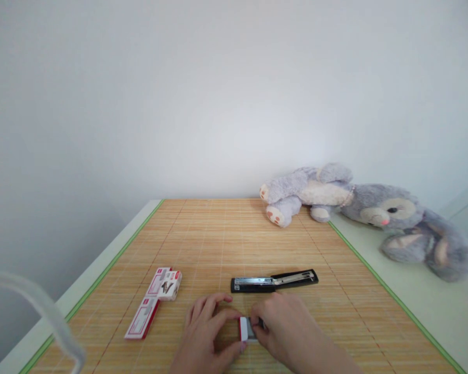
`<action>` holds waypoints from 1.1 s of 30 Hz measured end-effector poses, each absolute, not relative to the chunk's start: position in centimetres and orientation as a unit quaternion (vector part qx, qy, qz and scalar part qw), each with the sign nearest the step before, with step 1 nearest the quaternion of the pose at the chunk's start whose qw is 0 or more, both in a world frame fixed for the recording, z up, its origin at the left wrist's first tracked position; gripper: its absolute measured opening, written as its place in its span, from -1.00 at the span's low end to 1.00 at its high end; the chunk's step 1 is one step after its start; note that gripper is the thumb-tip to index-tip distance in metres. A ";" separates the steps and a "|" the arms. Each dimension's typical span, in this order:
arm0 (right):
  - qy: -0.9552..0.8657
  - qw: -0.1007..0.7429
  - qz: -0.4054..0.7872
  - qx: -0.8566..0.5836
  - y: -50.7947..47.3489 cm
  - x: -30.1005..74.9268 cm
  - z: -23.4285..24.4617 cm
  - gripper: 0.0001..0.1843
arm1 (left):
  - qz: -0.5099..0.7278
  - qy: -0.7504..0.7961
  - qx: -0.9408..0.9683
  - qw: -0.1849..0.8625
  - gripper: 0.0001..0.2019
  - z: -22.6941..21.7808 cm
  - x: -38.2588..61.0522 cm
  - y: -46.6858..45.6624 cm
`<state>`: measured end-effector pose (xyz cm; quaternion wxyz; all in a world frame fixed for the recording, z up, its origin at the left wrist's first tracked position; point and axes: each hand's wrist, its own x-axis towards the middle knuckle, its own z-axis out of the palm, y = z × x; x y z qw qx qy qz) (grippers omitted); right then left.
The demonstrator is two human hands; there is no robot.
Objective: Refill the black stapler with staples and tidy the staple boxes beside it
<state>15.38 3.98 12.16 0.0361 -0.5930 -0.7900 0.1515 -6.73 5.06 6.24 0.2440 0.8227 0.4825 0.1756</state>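
Bamboo mat (226, 244) covers most of the pale tabletop (413, 296); green edging down both sides. White wall behind.

Grey plush rabbit (374, 208) lies on its side at the far right, half on the mat, half on bare table.

Black stapler (273, 281) is opened out flat, centre of the mat, with the metal rail facing up. It sits just beyond the hands, not touching them.

Red/white staple boxes near left: one long flat one (142, 318), and a smaller one (170, 284) resting at its far end.

Left hand (205, 332): near centre, palm down, fingers curled inward, thumb and fingertips pinching the left end of the small box (247, 329).

Right hand (284, 327): palm down, fingers curled over the box's right end, hiding it. Closed around it too.

Small box: held between both hands just above the mat at the near edge, in front of the stapler. The white end face has a red edge, with a grey section showing beside it. Can't tell if it touches the mat.
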 end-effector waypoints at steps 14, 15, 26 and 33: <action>-0.667 0.225 0.351 -0.617 0.3 22.6 7.5 -0.86 | 0.151 0.467 0.826 0.277 -0.66 6.8 -6.8 5.4; -0.664 0.222 0.348 -0.623 0.1 22.9 7.4 -0.87 | 0.151 0.467 0.826 0.277 -0.66 6.8 -6.8 5.4; -0.717 0.142 0.286 -0.619 0.3 22.7 9.1 -0.64 | 0.116 0.462 0.833 0.280 -0.59 7.2 -5.6 5.5; -0.723 0.155 0.293 -0.606 0.6 21.1 10.1 -0.58 | 0.127 0.439 0.846 0.276 -0.52 7.0 -5.0 5.5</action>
